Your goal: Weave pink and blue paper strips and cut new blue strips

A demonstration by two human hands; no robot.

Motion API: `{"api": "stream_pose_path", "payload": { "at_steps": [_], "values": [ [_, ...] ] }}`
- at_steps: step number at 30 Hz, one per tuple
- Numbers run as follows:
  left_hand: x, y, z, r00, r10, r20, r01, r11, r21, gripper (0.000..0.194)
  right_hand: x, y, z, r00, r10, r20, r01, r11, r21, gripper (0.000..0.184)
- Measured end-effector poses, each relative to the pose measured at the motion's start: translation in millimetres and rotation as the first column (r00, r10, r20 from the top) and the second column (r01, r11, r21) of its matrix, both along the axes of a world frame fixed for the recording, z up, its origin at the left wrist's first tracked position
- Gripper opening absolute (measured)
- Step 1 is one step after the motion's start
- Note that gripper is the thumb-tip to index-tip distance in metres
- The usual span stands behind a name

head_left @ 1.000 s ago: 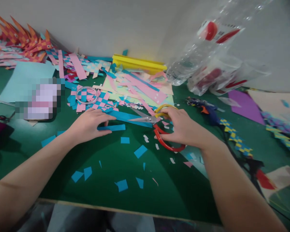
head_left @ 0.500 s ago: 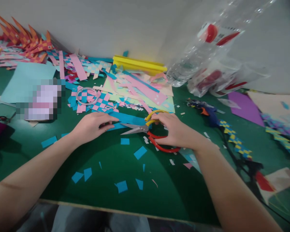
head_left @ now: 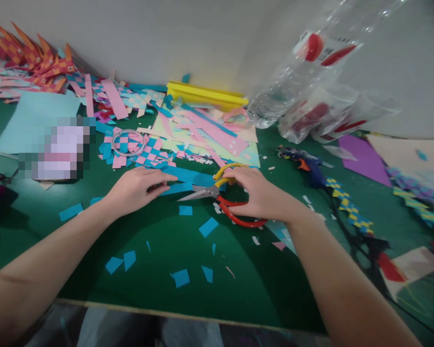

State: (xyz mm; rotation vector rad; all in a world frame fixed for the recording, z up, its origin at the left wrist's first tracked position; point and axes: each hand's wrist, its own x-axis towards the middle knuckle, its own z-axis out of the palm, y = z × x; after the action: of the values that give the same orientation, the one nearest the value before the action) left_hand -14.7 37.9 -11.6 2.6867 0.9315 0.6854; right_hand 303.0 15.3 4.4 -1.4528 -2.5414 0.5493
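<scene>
My left hand (head_left: 132,190) pinches a narrow blue paper strip (head_left: 178,188) between thumb and fingers, just above the table. In my right hand (head_left: 262,195) is a pair of scissors (head_left: 207,192) with one yellow and one red handle loop. Its blades are apart and point left toward my left hand. The lower blade lies in front of the strip, while most of the upper blade is hidden behind it. A wider blue paper piece (head_left: 193,176) lies flat just beyond the blades. Small blue paper scraps (head_left: 209,227) are scattered nearer to me.
Woven pink and blue paper with a roll of tape (head_left: 128,143) on it lies beyond my left hand. A blurred-out phone-like object (head_left: 60,153) is at left. A glue gun (head_left: 309,168), a plastic bottle (head_left: 275,99) and cups (head_left: 318,113) stand or lie at right.
The scissors have shifted slightly, and the upper blade has passed behind the blue strip; before, it showed in front. The whole view has slid a little left. My left hand keeps its pinch.
</scene>
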Motion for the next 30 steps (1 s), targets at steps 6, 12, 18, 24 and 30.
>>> {"api": "stream_pose_path", "payload": {
  "at_steps": [6, 12, 18, 24, 30],
  "values": [
    [7, -4, -2.1, 0.998, 0.043, -0.038, -0.045, 0.998, -0.039, 0.027, -10, -3, 1.1, 1.0, 0.007, 0.018, -0.006, 0.999, -0.046, 0.052],
    [14, -8, -1.1, 0.999, 0.042, -0.034, -0.043, 0.998, -0.052, 0.027, -10, -3, 0.7, 1.0, 0.025, -0.006, -0.025, 0.999, -0.036, 0.052],
    [19, -11, -1.8, 0.995, 0.013, -0.102, -0.023, 0.995, -0.101, 0.028, -3, -1, 4.1, 0.994, 0.109, -0.02, -0.109, 0.994, -0.009, 0.044],
    [22, -14, -5.4, 0.994, 0.05, -0.097, -0.059, 0.993, -0.099, 0.028, 0, -2, 6.2, 0.996, 0.094, -0.003, -0.094, 0.995, -0.031, 0.046],
    [26, -19, -9.3, 0.995, 0.096, 0.019, -0.093, 0.986, -0.135, 0.024, -8, -4, 4.3, 0.996, 0.088, 0.001, -0.088, 0.996, 0.015, 0.046]
  ]
}}
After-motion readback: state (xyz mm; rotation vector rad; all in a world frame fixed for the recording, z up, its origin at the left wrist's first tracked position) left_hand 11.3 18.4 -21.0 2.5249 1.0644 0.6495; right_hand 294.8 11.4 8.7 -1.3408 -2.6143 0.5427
